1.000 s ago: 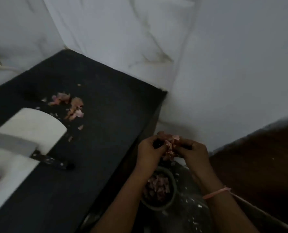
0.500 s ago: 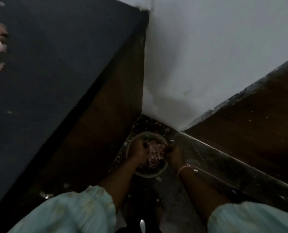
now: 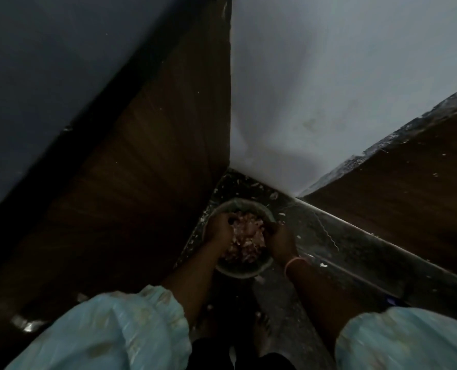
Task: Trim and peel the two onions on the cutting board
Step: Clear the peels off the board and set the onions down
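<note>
A small round bin [image 3: 238,273] stands on the floor in the corner, filled with pinkish onion peels [image 3: 248,236]. My left hand [image 3: 218,229] is down inside the bin at its left rim, fingers curled. At the right rim is my right hand [image 3: 282,243], with a pink band on its wrist. Peels lie between the two hands. It is too dark and blurred to tell whether either hand still holds peels. The onions, the cutting board and the knife are out of view.
The black countertop [image 3: 48,62] rises at the left above a dark wooden cabinet side [image 3: 141,169]. A white wall [image 3: 328,89] meets a wooden panel [image 3: 409,196] at the right. The dark floor [image 3: 328,249] carries scattered scraps. Light blue sleeves [image 3: 115,329] fill the bottom.
My view has swung from the countertop down to the floor. Both hands, which held a bunch of peels above the bin, have dropped into it and moved apart.
</note>
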A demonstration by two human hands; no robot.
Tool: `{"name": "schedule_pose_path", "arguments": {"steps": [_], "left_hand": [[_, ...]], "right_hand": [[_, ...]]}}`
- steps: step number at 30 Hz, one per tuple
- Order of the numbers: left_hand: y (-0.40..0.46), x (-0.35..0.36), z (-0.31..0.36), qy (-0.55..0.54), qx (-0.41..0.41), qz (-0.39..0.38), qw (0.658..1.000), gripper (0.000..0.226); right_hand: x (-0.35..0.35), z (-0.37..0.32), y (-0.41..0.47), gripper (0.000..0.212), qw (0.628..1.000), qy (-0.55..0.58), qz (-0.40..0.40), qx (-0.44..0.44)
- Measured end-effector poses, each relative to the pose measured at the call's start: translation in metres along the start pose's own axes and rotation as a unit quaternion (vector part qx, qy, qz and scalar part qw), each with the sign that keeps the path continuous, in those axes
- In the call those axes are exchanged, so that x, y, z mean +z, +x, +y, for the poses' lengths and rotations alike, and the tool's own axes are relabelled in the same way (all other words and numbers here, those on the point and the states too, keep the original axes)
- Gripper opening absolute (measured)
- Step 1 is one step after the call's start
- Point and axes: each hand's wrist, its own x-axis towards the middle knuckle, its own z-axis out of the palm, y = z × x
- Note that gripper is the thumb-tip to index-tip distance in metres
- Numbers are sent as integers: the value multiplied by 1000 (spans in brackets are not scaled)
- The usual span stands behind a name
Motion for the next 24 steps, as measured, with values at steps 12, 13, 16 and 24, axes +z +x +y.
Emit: {"name": "schedule_pose_path", "arguments": {"steps": [12,13,16,24], "left_hand": [[-41,-18,39,98,21,18,995,43],[-47,-19,43,109,27,8,994,44],[-74,-30,67,91,51,-32,994,40],[-165,-116,194,-148,170,40,973,28]], "right_hand": [[-32,-28,-25,21,999,-28,-8,-20],[-38,-34,-32,18,1000,-14,4,-24],[-56,-59,-52,17,997,59,43,-35],[-151,-195,-101,9,957,202,154,-139]]}}
